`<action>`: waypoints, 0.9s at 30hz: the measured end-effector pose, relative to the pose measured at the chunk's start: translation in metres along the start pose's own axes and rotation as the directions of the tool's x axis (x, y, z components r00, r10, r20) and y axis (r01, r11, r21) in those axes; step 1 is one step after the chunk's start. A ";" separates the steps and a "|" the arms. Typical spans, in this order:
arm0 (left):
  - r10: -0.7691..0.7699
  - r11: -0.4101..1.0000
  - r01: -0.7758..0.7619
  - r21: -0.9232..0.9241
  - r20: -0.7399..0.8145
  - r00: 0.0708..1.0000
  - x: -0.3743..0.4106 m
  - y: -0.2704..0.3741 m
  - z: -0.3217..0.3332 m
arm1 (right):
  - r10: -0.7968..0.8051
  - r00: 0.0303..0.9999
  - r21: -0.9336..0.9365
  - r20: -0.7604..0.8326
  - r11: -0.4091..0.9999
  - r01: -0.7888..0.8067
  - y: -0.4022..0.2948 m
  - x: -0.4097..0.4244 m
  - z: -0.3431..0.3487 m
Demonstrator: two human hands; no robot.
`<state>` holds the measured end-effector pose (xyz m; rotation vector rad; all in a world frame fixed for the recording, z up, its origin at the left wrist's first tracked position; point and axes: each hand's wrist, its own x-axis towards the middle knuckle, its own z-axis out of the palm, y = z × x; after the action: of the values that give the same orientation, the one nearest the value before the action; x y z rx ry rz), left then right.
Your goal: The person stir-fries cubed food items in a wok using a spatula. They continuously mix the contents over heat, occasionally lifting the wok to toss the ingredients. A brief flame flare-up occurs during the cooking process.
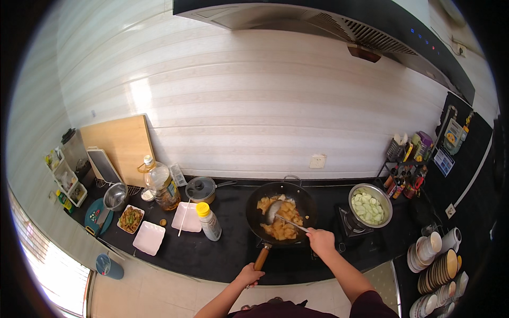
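My left hand (251, 274) is closed around the wooden handle (261, 258) of a dark wok (254, 222) on the stove. In my right hand (321, 241) is a metal ladle (292, 223), its bowl resting among the food in the wok. That food is browned, sauce-coated pieces (283, 228), possibly potato, with a few paler bits near the far side. To the right of the wok, a steel pot (390, 200) filled with pale green slices (366, 208) stands over the other burner.
Left of the wok stand a yellow-capped bottle (210, 226), two pink square plates (149, 238), a lidded saucepan (201, 190) and a large oil jug (162, 187). Farther left, a knife (104, 218) lies on a round teal board (90, 208). Stacked bowls (437, 274) fill the right side; a range hood (318, 24) hangs above.
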<state>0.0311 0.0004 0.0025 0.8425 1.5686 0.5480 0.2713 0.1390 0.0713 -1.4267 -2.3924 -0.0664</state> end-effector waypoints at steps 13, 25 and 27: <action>-0.007 1.000 0.007 0.012 -0.027 1.000 -0.005 0.006 0.001 | 0.124 0.992 0.106 -0.031 0.987 -0.120 -0.023 0.027 0.025; -0.008 1.000 0.007 0.027 0.025 1.000 0.003 0.001 -0.002 | 0.351 0.923 0.091 0.157 0.926 -0.367 0.025 -0.047 -0.078; 0.003 1.000 -0.004 0.023 0.026 1.000 0.004 -0.003 -0.002 | 0.368 0.917 0.095 0.151 0.918 -0.384 0.025 -0.058 -0.097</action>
<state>0.0288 0.0022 -0.0022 0.8665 1.5526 0.5204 0.3441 0.0814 0.1401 -1.8523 -2.1273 0.2751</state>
